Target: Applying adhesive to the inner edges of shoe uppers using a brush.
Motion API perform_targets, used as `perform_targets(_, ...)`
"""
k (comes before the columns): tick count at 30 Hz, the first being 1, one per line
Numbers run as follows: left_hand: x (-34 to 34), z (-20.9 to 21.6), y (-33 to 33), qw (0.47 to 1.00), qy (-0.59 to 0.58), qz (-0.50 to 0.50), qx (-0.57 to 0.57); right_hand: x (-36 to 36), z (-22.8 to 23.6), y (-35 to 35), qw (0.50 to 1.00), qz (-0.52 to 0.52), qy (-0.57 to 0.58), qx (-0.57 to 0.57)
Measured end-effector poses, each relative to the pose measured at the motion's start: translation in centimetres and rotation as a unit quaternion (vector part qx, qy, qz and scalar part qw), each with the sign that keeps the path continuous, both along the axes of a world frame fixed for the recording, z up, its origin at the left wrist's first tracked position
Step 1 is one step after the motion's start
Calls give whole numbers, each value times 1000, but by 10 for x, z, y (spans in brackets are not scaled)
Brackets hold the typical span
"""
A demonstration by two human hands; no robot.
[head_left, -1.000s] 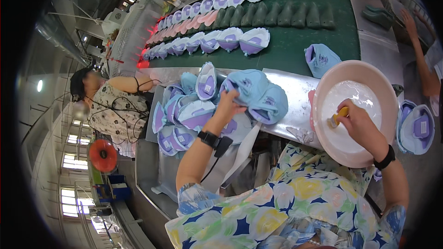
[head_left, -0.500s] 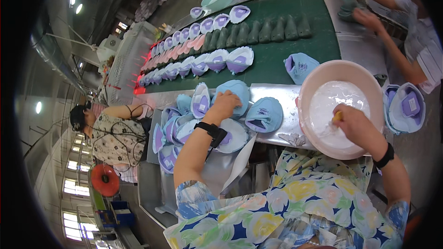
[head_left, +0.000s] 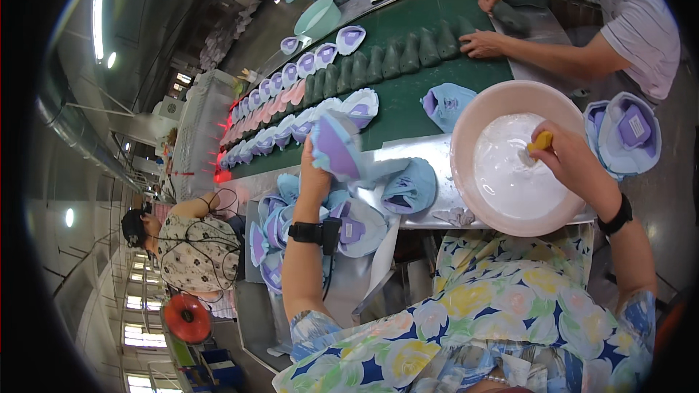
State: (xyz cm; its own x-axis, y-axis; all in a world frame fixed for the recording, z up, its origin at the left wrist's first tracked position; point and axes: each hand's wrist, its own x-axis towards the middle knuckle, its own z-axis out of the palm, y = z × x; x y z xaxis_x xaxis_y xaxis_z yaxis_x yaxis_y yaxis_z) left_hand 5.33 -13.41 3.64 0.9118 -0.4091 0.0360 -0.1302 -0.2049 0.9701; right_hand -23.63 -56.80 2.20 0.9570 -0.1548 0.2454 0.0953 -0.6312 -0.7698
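My left hand (head_left: 314, 178) grips a light-blue and purple shoe upper (head_left: 336, 147), lifted above a pile of similar uppers (head_left: 362, 227). Its purple inside faces me, and its edges are blurred. My right hand (head_left: 575, 167) is closed round a brush with a yellow handle (head_left: 541, 141). The bristle end hangs over the white liquid (head_left: 506, 175) in a pale pink basin (head_left: 460, 167). Between the pile and the basin lies another blue upper (head_left: 409, 186) on the metal table. One more upper (head_left: 447, 107) rests on the belt's near edge.
A green conveyor belt (head_left: 402, 102) carries rows of uppers and dark green shoe lasts (head_left: 386, 62). At the right, a co-worker's hand (head_left: 480, 44) touches the end of the lasts. Stacked uppers (head_left: 632, 129) sit right of the basin. Another person (head_left: 198, 251) stands at the left.
My left hand has raised a shoe upper off the pile and moved left. The brush is lifted higher over the liquid. The co-worker's hand has reached the row of lasts.
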Motion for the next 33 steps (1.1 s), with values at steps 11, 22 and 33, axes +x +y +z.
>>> perform_targets(11,-80,-49,-101,903,-332,-200,187,34,46,0,961,-55,-164,216)
perform_targets(22,-121,-56,-132,884,-413,-128,180,18,15,23,955,-147,-50,251)
perform_targets(33,-123,-41,-151,957,-283,-22,-53,11,17,34,904,-110,8,412)
